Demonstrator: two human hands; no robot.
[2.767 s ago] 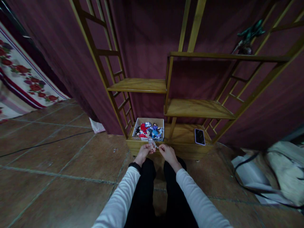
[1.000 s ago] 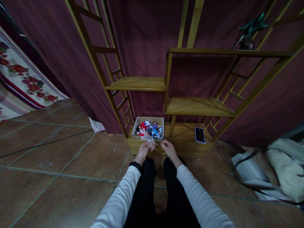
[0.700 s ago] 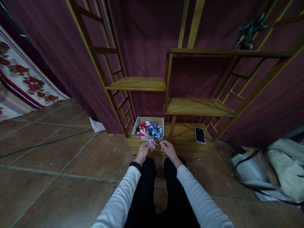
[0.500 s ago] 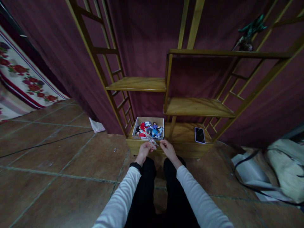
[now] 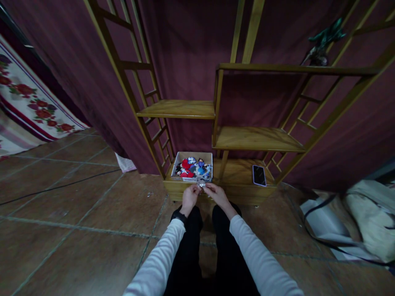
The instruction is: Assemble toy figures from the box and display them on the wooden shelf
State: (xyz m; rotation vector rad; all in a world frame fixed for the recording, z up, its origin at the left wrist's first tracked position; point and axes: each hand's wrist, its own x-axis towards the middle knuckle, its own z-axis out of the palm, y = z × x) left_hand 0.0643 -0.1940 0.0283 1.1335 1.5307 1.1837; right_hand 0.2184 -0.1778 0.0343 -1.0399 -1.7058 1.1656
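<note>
The left hand [image 5: 189, 198] and right hand [image 5: 218, 195] are pinching a shiny item [image 5: 201, 184] in front of the box [image 5: 202, 156]. Colourful trinkets [image 5: 187, 164] are filling it.

Open room separates the left shelf [image 5: 175, 107] from the cardboard box [image 5: 197, 155]; a wooden post [image 5: 224, 165] obstructs rightward passage.

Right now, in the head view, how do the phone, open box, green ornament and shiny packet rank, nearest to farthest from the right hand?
1. Shiny packet: held between the left hand and right hand.
2. Open box: just ahead, to the left.
3. Phone: ahead, off to the right.
4. Green ornament: high up, farthest right.
</note>
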